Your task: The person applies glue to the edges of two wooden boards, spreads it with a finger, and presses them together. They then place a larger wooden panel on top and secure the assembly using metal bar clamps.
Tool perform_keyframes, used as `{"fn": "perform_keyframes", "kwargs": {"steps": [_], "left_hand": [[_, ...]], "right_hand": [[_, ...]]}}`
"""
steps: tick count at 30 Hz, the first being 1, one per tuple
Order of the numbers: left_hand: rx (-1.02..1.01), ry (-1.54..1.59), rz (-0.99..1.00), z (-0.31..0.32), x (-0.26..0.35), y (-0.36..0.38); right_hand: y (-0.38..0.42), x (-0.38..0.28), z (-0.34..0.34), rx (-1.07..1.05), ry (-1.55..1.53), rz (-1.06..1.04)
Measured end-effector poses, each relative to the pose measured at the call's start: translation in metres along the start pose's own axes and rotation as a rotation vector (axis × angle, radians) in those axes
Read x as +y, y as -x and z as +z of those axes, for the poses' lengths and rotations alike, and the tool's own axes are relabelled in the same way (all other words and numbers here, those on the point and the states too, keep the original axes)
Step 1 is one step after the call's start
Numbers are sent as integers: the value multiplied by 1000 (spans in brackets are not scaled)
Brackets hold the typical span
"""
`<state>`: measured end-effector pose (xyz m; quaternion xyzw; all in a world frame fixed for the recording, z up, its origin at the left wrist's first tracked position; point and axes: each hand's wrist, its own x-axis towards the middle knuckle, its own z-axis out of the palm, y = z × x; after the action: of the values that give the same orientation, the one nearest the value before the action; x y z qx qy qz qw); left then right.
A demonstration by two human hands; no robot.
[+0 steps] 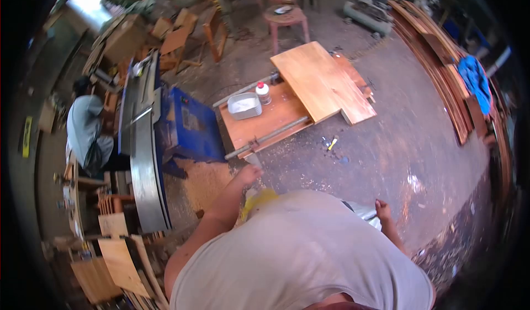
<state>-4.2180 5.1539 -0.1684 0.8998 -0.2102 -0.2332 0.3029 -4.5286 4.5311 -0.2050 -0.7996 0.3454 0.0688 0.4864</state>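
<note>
My left hand (249,175) is closed in front of my body, its fingers curled around the near end of a flat grey blade-like piece (253,160). Just beyond it lies a wooden panel (237,130) with metal bar clamps (270,136) across it. On that panel stand a grey tray (244,107) with pale contents and a white bottle with a red cap (263,93). Low at my right side, my right hand (382,209) has its fingers curled in. Whether anything is inside them is hidden. Beside it is a silvery sheet (365,212).
A larger board (326,83) overlaps the clamped panel. To the left stands a blue machine (193,123) with a metal bed (144,172) and sawdust (207,186) below. A person (85,122) sits beyond it. Ahead is a pink chair (284,17); long planks (436,61) lie right.
</note>
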Motion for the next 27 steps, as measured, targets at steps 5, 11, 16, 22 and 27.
{"fn": "perform_keyframes", "kwargs": {"steps": [5,11,16,22,27], "left_hand": [[-14,25,45,2,81,-40],[125,95,-93,-7,93,-27],[194,124,-472,-8,72,34],[412,246,-621,22,19,127],[425,430,-815,27,-12,182]], "right_hand": [[4,7,-38,-90,-56,38],[-112,4,-41,-297,86,-235],[-155,-58,-27,-438,209,-363],[-190,-145,31,-637,355,-523],[-195,-189,82,-724,446,-608]]}}
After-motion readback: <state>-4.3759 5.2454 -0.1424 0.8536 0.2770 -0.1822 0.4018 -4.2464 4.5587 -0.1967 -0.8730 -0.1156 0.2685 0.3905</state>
